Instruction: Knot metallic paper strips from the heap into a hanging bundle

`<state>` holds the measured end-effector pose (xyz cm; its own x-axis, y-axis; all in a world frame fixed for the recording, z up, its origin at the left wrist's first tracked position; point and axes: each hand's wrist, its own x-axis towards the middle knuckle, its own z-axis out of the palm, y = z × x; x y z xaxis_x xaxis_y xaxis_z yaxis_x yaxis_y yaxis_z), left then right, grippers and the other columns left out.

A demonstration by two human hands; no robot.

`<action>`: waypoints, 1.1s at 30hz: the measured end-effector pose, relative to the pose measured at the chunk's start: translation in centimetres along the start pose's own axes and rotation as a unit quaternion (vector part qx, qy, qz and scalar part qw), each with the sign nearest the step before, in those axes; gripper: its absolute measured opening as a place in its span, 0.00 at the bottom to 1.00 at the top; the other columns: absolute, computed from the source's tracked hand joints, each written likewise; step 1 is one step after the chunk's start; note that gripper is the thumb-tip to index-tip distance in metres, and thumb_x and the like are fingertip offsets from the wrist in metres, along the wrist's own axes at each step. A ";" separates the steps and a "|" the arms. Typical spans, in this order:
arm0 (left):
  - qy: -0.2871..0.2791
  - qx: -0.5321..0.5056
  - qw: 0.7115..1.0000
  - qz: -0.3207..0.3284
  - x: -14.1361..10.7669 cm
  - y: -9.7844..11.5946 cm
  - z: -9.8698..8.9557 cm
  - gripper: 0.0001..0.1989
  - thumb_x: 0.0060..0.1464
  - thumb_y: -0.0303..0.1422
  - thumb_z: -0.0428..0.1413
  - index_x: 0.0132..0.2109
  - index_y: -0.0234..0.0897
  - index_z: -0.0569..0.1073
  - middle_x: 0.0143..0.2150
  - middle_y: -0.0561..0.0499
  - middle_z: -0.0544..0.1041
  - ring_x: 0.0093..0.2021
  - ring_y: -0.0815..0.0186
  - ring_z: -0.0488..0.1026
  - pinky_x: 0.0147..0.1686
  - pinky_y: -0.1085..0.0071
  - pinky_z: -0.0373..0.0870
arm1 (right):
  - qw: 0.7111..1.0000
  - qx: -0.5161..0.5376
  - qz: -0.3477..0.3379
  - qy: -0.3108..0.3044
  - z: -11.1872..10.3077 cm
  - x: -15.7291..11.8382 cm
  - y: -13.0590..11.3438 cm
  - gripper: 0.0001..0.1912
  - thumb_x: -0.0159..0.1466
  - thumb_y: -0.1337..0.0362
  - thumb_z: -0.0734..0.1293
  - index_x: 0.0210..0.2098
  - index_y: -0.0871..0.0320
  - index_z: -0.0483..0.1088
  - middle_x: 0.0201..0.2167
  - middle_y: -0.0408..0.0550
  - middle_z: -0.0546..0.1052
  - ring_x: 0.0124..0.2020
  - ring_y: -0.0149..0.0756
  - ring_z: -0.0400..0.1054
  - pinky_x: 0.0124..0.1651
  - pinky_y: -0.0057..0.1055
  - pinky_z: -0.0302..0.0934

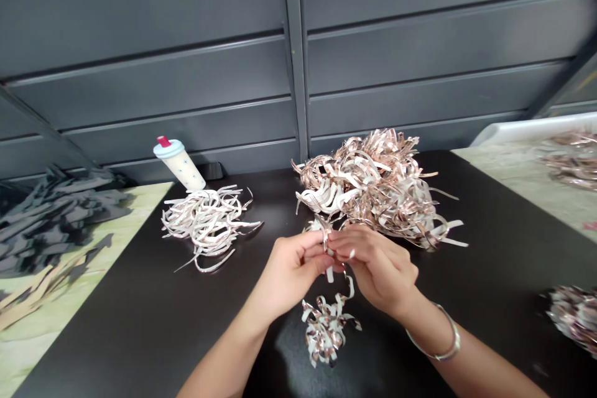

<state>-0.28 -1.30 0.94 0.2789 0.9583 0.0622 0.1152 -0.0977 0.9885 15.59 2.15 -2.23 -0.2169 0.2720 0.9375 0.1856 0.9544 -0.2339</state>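
Close together above the dark table, my left hand and my right hand both pinch a shiny rose-gold strip with a white back. My fingers hide part of it, and a white end hangs below them. Just under my hands lies a small heap of short curled scraps. Beyond them sits a large tangled pile of rose-gold strips. A looser pile of mostly white-sided strips lies to the left of my hands.
A pale tumbler with a red-tipped lid stands behind the left pile, beside a small dark object. Black scraps and tan scraps cover the far left. Another scrap heap is at the right edge. A grey panelled partition closes off the back.
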 end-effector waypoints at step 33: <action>0.026 0.270 0.960 0.066 -0.8 0.7 0.1 0.11 0.57 0.23 0.49 0.42 0.36 0.75 0.33 0.49 0.79 0.32 0.65 0.77 0.36 0.72 0.68 | 1.000 0.015 0.014 -0.008 -0.6 1.4 0.3 0.11 0.61 0.80 0.62 0.36 0.60 0.70 0.28 0.50 0.78 0.34 0.37 0.74 0.40 0.40 0.72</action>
<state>-0.37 -2.19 1.55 0.2783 0.9390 0.2021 0.5634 -0.3300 0.7574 15.88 2.71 -0.86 -0.2277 0.2997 0.9265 0.1635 0.9497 -0.2671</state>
